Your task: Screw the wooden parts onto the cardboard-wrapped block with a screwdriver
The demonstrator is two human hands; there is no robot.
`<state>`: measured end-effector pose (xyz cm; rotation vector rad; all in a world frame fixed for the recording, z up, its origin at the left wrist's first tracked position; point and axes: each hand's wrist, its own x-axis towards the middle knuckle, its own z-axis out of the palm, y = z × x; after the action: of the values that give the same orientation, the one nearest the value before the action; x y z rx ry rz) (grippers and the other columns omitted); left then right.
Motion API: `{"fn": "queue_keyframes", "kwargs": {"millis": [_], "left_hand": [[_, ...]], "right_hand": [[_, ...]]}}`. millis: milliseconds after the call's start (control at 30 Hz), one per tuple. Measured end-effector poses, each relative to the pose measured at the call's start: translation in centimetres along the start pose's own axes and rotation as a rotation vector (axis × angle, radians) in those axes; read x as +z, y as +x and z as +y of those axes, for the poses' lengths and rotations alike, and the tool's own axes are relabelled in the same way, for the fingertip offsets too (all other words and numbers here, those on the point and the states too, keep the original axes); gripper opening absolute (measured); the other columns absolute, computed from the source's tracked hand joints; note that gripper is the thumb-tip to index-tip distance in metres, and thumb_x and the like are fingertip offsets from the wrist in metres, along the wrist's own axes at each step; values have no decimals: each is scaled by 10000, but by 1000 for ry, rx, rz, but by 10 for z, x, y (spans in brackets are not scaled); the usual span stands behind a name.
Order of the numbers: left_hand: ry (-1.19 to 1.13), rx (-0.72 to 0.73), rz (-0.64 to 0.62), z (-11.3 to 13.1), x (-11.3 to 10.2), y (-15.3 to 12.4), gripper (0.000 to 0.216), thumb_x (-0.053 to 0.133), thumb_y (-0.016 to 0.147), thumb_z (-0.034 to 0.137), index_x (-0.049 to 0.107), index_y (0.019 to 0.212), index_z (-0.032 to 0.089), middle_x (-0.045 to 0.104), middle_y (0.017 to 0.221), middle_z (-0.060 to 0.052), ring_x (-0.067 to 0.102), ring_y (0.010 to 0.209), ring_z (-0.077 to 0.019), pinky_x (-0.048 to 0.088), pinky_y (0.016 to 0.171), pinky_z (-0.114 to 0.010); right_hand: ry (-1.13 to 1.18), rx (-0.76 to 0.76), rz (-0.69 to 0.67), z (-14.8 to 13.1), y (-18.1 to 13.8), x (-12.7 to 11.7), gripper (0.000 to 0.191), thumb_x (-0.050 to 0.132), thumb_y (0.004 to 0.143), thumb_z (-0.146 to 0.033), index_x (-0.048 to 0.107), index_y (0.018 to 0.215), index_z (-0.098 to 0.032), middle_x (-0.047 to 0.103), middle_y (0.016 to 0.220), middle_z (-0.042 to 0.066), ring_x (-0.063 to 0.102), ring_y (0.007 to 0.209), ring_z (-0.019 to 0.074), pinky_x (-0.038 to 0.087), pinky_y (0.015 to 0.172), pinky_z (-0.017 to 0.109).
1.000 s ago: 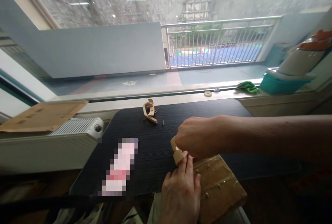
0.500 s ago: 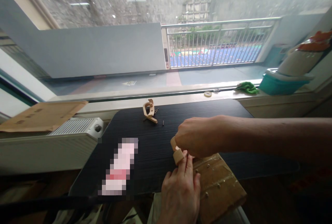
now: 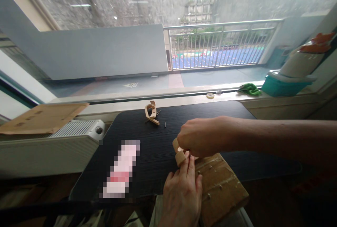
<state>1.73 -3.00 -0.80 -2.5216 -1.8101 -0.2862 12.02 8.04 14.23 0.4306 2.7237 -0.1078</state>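
A light wooden piece with a curved, hook-like end (image 3: 180, 158) lies at the near edge of the black table, beside a brown tape-wrapped block (image 3: 223, 188) with several small screws or pegs standing in its top. My left hand (image 3: 182, 193) rests with its fingers stretched out flat, the fingertips pressing on the wooden piece. Just above it my right hand (image 3: 198, 137) is curled into a fist over the same piece. Whatever sits inside that fist is hidden.
On the black table (image 3: 147, 171) lie another curved wooden piece (image 3: 152, 113), a small dark pin or screw (image 3: 165, 125) and a pixelated pink item (image 3: 122, 169). The windowsill holds a tape roll (image 3: 210, 95), a green cloth (image 3: 250, 89) and a teal box (image 3: 285, 85). Left is a radiator (image 3: 79, 128).
Both hands stay in nearly the same place on the wooden piece. The right fist appears slightly turned, and the whole view has shifted a little.
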Motion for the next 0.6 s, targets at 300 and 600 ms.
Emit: {"fn": "queue_keyframes", "kwargs": {"millis": [300, 600], "left_hand": [[-20, -8, -7, 1, 0, 1, 430, 384, 909, 232, 446, 1319, 118, 528, 1319, -130, 600, 1065, -228, 503, 787, -345], [-13, 3, 37, 1, 1, 2, 429, 376, 910, 231, 447, 1315, 110, 519, 1323, -147, 598, 1066, -219, 490, 788, -319]], "right_hand": [[1, 1, 44, 0, -1, 5, 99, 587, 706, -115, 686, 707, -125, 661, 646, 63, 540, 524, 131, 269, 436, 251], [4, 19, 44, 0, -3, 5, 114, 582, 718, -119, 696, 712, -115, 666, 651, 72, 530, 519, 121, 259, 449, 251]]}}
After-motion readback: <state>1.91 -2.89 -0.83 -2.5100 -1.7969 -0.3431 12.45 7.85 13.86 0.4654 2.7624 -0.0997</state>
